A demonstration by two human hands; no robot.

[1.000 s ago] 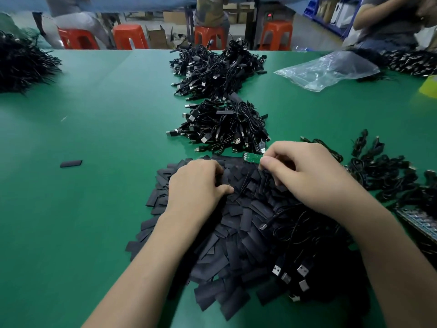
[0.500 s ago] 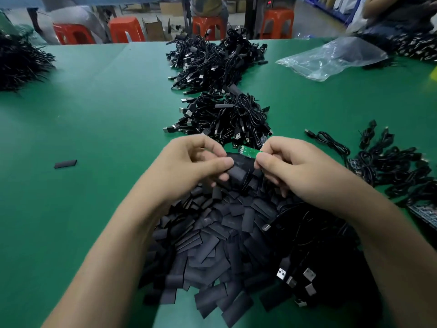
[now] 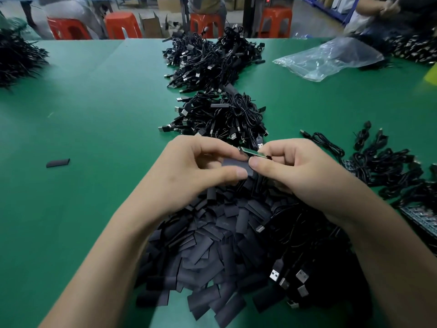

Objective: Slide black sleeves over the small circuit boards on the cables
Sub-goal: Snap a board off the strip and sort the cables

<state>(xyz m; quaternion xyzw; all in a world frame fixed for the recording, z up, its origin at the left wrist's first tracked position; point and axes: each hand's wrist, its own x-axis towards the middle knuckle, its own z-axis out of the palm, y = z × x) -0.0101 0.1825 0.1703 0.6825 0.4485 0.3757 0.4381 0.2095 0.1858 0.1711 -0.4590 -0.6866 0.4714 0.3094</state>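
The left side of the green table (image 3: 94, 138) has lots of open room, with just one loose black sleeve (image 3: 58, 163) lying there. Two heaps of cables (image 3: 224, 117) block the middle, the pile of black sleeves (image 3: 208, 252) fills the near part, and more cables (image 3: 387, 166) and a plastic bag (image 3: 328, 59) crowd the right.

Green table (image 3: 82, 110), orange stools (image 3: 123, 26) beyond.
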